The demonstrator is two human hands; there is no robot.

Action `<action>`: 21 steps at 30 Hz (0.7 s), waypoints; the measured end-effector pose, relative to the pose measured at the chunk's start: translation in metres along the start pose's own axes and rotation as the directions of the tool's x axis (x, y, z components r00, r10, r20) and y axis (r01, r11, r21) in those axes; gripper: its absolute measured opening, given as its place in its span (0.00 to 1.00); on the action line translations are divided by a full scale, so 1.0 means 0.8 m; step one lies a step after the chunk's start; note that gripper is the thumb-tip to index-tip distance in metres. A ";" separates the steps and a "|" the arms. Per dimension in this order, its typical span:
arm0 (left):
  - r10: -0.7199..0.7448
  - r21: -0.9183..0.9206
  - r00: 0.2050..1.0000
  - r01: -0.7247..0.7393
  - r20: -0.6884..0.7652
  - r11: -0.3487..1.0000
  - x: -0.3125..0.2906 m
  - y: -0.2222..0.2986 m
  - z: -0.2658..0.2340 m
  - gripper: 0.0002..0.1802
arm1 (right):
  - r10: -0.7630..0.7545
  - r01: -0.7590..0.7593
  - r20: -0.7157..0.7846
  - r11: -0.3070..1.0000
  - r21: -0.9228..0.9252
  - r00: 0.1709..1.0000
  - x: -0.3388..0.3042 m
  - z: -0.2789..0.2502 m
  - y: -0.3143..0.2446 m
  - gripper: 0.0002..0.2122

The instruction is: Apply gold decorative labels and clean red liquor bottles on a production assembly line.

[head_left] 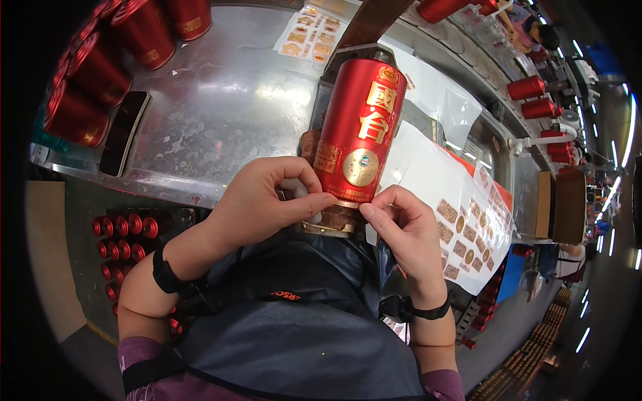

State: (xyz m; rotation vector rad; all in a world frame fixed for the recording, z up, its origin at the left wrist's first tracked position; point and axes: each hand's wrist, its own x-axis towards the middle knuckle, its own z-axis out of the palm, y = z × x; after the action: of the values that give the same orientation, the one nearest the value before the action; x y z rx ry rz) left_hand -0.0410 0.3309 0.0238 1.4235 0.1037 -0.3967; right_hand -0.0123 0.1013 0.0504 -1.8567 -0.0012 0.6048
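Note:
A red cylindrical bottle [344,134] with raised gold characters and a round gold emblem lies on a dark stand, its base end toward me. Across that near end runs a narrow gold strip [349,203]. My left hand [267,194] pinches at the strip's left end, thumb and forefinger together against the bottle. At the other end, my right hand [404,224] pinches likewise with thumb and forefinger. The fingertips partly cover the strip. Below them, a brown, worn pad [340,219] shows on the stand.
Several red bottles [100,73] and a dark phone [124,134] are at the metal table's left. Sheets of gold stickers lie at the back [311,33] and right [468,234]. More red bottles [124,250] stand low on the left. A person [531,33] is at the far right.

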 end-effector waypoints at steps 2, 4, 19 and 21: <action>-0.004 -0.001 1.000 0.004 -0.002 1.000 0.000 0.000 0.000 0.08 | -0.019 0.019 -0.008 1.000 -0.004 1.000 0.000 0.000 0.000 0.06; 0.011 0.012 1.000 -0.011 -0.005 1.000 0.001 0.000 0.000 0.08 | -0.018 0.018 -0.004 1.000 0.000 1.000 0.001 0.001 0.000 0.06; -0.009 -0.049 1.000 0.009 0.010 0.999 0.001 -0.003 -0.001 0.09 | -0.022 0.022 0.000 1.000 -0.013 1.000 0.001 0.004 -0.003 0.06; -0.016 -0.061 1.000 0.016 0.010 0.998 0.002 -0.004 -0.002 0.09 | -0.020 0.020 0.001 1.000 -0.013 1.000 0.000 0.005 -0.003 0.06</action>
State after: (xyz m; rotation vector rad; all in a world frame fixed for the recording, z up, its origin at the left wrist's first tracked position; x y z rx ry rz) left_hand -0.0405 0.3315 0.0204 1.3614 0.1189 -0.4100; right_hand -0.0129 0.1054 0.0514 -1.8667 -0.0244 0.5929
